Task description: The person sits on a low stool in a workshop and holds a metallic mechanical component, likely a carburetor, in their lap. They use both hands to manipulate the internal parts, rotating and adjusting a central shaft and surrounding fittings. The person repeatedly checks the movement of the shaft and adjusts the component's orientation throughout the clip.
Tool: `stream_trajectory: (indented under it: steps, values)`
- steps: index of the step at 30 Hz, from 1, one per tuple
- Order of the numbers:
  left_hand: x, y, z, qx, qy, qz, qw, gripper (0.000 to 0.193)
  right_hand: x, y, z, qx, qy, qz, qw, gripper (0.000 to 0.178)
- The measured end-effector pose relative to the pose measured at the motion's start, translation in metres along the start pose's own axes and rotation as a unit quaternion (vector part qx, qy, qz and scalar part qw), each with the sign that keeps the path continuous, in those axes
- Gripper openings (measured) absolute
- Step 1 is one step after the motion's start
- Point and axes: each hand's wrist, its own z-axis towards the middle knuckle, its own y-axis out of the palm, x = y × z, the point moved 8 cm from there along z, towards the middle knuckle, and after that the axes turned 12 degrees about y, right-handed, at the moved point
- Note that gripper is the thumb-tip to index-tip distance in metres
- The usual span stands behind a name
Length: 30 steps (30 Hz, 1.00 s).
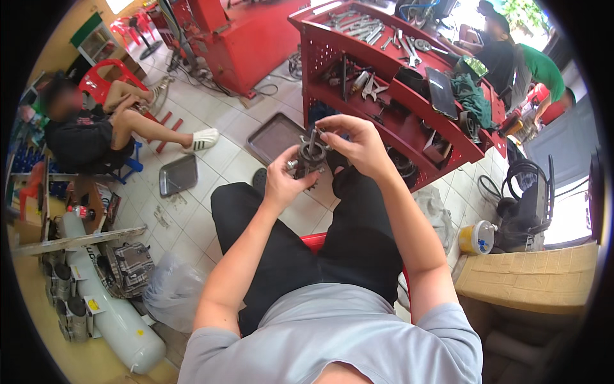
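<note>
While in left grip [281, 183], metal part [312, 156] (ring-topped).

a red cart [313, 59] bears wrenches [355, 27] toward its top's far left corner and a green cloth [471, 99] toward its right end, just beside a flat black panel [441, 94]. two people, one in a black top [497, 67], one in a green top [542, 70], are past that end. at the left, a person [83, 131] sits on a blue stool [132, 168], near a red chair [105, 75]. a small tray [179, 175] lies on the floor near their white shoe [204, 139]. a bucket [475, 238] stands beside the cardboard's [531, 281] far left corner.
</note>
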Motion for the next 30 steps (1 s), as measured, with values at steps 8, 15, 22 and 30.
stream_trajectory:
  steps: [8,15,22,30]
  values:
    - [0.053,-0.003,-0.043,0.0,0.116,0.119,0.986,0.067,-0.05,0.012,-0.068,-0.04,-0.084,-0.073,0.993,0.023]
    - [0.098,-0.003,-0.072,0.014,0.178,0.191,0.965,0.066,-0.084,0.028,-0.109,-0.072,-0.141,-0.148,0.976,0.025]
    - [0.125,0.002,-0.07,0.008,0.241,0.194,0.951,0.063,-0.106,0.023,-0.131,-0.027,-0.18,-0.163,0.97,0.023]
    - [0.146,0.007,-0.057,-0.015,0.29,0.172,0.941,0.06,-0.134,0.022,-0.16,0.118,-0.263,-0.275,0.917,0.038]
